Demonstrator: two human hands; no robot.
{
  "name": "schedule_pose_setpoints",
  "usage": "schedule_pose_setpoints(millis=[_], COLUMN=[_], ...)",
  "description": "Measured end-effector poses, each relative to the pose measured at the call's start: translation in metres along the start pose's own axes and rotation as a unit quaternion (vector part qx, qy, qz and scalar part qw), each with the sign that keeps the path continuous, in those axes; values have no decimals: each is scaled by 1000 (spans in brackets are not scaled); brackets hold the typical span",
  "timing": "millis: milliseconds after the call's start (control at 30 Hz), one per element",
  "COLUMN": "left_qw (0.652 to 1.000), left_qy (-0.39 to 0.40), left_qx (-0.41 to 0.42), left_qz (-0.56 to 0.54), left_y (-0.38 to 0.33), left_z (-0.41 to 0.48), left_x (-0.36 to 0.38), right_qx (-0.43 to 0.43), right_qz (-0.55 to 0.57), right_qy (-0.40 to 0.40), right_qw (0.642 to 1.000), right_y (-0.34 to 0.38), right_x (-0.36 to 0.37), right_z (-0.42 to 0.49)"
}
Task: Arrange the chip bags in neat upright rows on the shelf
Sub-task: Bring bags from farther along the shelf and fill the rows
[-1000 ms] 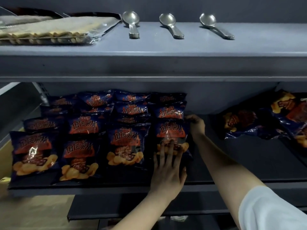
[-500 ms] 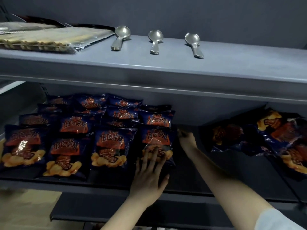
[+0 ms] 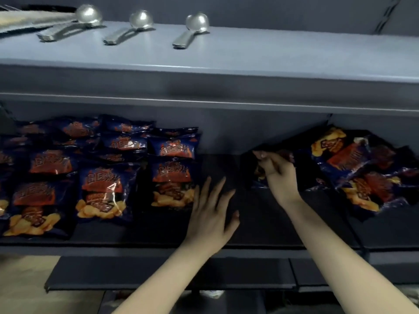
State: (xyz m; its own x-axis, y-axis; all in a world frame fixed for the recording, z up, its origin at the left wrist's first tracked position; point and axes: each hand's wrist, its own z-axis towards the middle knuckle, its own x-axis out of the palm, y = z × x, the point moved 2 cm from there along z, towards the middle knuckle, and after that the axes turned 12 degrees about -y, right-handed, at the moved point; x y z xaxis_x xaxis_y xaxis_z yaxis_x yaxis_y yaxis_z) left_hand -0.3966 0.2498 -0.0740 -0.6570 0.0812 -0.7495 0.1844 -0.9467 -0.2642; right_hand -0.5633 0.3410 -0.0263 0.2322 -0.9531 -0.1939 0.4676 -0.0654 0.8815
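Change: right hand (image 3: 277,173) leaves rows (image 3: 99,168), pinches a loose bag (image 3: 248,175) at shelf (image 3: 260,223) right end; left hand (image 3: 210,214) lifts off front bag (image 3: 173,184), fingers spread. New row likely next.

We took our left hand (image 3: 210,214) off the front bag (image 3: 173,184) and moved our right hand (image 3: 278,175) across to pinch a loose bag (image 3: 249,171).

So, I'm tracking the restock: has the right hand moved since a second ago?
Yes. The right hand left the rightmost bag row and went right, pinching a loose bag.
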Motion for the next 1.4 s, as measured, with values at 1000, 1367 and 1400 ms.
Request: schedule_pose_setpoints(millis=[1000,1367,1400], left_qw=[983,959,958], left_qy=[102,1,-8], left_qx=[152,145,133], left_qz=[-3,-245,-256], left_y=[-160,-135,-130], left_z=[139,145,144], left_x=[138,78,71], right_qx=[-185,-247,-219], right_qz=[-343,-96,-62], right_qy=[22,-177,-176], right_qw=[921,948,958], right_y=[-77,-26,-24], right_x=[-194,-198,-193], right_z=[5,38,40])
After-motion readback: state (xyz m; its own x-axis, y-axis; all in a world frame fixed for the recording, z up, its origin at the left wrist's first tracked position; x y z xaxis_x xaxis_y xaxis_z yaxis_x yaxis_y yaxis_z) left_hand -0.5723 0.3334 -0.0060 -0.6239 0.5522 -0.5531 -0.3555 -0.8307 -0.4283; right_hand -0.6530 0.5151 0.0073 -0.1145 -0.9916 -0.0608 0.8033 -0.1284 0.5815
